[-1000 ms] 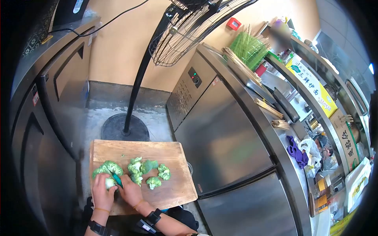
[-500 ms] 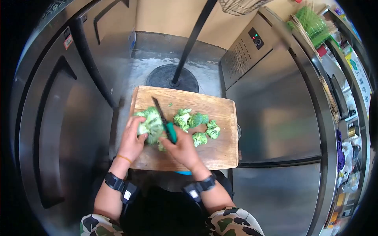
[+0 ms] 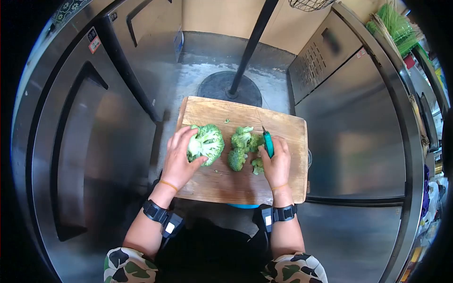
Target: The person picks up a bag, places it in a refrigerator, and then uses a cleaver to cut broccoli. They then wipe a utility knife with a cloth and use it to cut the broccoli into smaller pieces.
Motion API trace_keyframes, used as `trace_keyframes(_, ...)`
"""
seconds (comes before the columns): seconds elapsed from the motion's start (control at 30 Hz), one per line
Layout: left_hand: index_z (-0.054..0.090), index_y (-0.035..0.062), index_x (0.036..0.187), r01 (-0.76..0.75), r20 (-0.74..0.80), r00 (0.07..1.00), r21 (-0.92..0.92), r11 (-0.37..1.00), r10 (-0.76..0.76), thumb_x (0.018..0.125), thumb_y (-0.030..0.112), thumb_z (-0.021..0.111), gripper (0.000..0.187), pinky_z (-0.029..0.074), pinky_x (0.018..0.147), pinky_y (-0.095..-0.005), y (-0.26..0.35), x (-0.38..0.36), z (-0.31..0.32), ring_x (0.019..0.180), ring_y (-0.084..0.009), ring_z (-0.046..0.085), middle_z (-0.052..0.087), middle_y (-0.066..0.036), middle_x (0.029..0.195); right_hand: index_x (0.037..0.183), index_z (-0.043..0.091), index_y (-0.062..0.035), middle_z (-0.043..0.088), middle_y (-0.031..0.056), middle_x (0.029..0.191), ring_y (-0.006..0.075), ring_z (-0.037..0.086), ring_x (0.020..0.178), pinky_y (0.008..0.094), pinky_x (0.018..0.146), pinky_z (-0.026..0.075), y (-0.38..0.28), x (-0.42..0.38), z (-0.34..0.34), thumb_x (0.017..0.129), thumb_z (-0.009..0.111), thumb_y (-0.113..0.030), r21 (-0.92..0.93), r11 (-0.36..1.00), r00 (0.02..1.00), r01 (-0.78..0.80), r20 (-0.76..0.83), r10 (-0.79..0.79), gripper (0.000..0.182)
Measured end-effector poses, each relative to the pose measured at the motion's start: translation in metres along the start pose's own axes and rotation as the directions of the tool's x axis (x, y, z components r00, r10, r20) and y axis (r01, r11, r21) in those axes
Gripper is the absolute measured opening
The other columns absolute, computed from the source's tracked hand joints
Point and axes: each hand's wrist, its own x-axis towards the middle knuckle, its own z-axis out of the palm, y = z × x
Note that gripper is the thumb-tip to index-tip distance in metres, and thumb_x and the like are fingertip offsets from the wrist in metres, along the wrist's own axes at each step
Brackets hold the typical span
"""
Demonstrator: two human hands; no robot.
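My left hand (image 3: 180, 158) grips the side of a large broccoli head (image 3: 211, 142) at the left of the wooden cutting board (image 3: 226, 188). Its pale branching stems face up. In my right hand (image 3: 277, 162) is a knife (image 3: 268, 143) with a green handle, its dark, narrow blade pointing away from me. Between the two hands lie cut broccoli florets (image 3: 237, 159), gathered in a loose group. Another floret (image 3: 257, 166) sits right beside my right thumb, partly covered. Small green crumbs are scattered on the wood.
Beyond the board, a black pole (image 3: 255, 42) rises from a round black base (image 3: 212, 89) on the floor. Steel cabinets stand on the left (image 3: 118, 155) and right (image 3: 349, 127). A wire basket (image 3: 311, 4) hangs at the top.
My right hand has moved right with the knife, away from the broccoli head to the florets. The head is turned stem side up, and a floret now lies nearer the middle. The view has shifted.
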Motion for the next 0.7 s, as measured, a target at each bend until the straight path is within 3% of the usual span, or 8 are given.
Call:
trace_keyframes(0.1,0.051,0.0057,0.125,0.173,0.015,0.985,-0.020,0.985,-0.173,0.071,0.007,0.078,0.061,0.042,0.099,-0.0415,-0.007,0.003,0.006,0.113,-0.0371,0.053,0.056,-0.014,0.119,0.113,0.055,-0.0004,0.056,0.0229,0.108,0.0421,0.057,0.098,0.0455,0.081,0.048,-0.019,-0.007,-0.002,0.084,0.067,-0.009,0.050,0.999,1.000,-0.017,0.021,0.016,0.032)
trace_keyframes(0.17,0.053,0.0053,0.122,0.144,0.028,0.989,-0.094,0.985,-0.142,0.071,0.003,0.077,0.057,0.047,0.092,-0.0395,-0.010,0.004,0.007,0.108,-0.0341,0.056,0.056,-0.013,0.115,0.118,0.052,-0.0008,0.055,0.0237,0.109,0.0430,0.056,0.099,0.0460,0.082,0.047,-0.028,-0.014,0.003,0.085,0.066,-0.009,0.130,0.990,0.995,-0.057,0.094,0.045,0.037)
trace_keyframes(0.2,0.053,0.0050,0.120,0.129,0.033,0.991,-0.130,0.983,-0.126,0.070,0.001,0.076,0.055,0.050,0.089,-0.0385,-0.011,0.005,0.007,0.106,-0.0327,0.058,0.056,-0.012,0.113,0.120,0.048,-0.0012,0.057,0.0263,0.104,0.0451,0.058,0.095,0.0476,0.077,0.048,-0.028,-0.017,0.008,0.089,0.064,-0.013,0.135,0.991,0.997,-0.004,0.072,-0.005,0.037)
trace_keyframes(0.3,0.055,0.0054,0.118,0.136,0.100,0.988,-0.243,0.960,-0.115,0.071,-0.008,0.072,0.052,0.055,0.078,-0.0318,-0.010,0.004,0.003,0.102,-0.0259,0.061,0.056,-0.012,0.113,0.119,0.044,-0.0007,0.060,0.0287,0.094,0.0477,0.059,0.085,0.0500,0.069,0.048,-0.043,-0.027,0.012,0.092,0.062,-0.018,0.214,0.940,0.935,-0.266,0.294,0.198,0.037)
trace_keyframes(0.33,0.055,0.0058,0.118,0.132,0.111,0.988,-0.240,0.962,-0.108,0.071,-0.010,0.071,0.052,0.056,0.078,-0.0301,-0.008,0.004,0.001,0.103,-0.0239,0.061,0.055,-0.011,0.113,0.118,0.040,-0.0007,0.061,0.0287,0.079,0.0486,0.060,0.072,0.0525,0.059,0.047,-0.042,-0.034,0.019,0.095,0.058,-0.026,0.225,0.955,0.947,-0.194,0.297,0.123,0.039)
trace_keyframes(0.43,0.055,0.0061,0.118,0.149,0.134,0.984,-0.243,0.959,-0.119,0.072,-0.014,0.068,0.052,0.057,0.079,-0.0269,-0.007,0.003,-0.001,0.105,-0.0197,0.060,0.055,-0.009,0.115,0.115,0.039,-0.0013,0.060,0.0268,0.071,0.0471,0.059,0.064,0.0537,0.054,0.046,-0.053,-0.049,0.024,0.096,0.056,-0.030,0.188,0.949,0.866,-0.252,0.481,0.135,0.039)
trace_keyframes(0.47,0.055,0.0057,0.118,0.171,0.137,0.981,-0.254,0.952,-0.139,0.072,-0.014,0.068,0.052,0.057,0.080,-0.0270,-0.008,0.002,-0.001,0.106,-0.0196,0.059,0.055,-0.009,0.116,0.110,0.039,-0.0023,0.060,0.0246,0.065,0.0456,0.059,0.058,0.0550,0.051,0.045,-0.054,-0.055,0.029,0.097,0.052,-0.034,0.153,0.980,0.900,-0.127,0.433,0.049,0.037)
trace_keyframes(0.7,0.055,0.0050,0.120,0.265,0.144,0.963,-0.336,0.904,-0.229,0.073,-0.015,0.068,0.053,0.057,0.086,-0.0280,-0.008,-0.002,0.001,0.111,-0.0179,0.057,0.054,-0.007,0.120,0.108,0.040,-0.0024,0.057,0.0236,0.063,0.0461,0.057,0.059,0.0558,0.052,0.042,-0.061,-0.069,0.035,0.098,0.052,-0.030,0.136,0.981,0.819,-0.141,0.572,0.039,0.032)
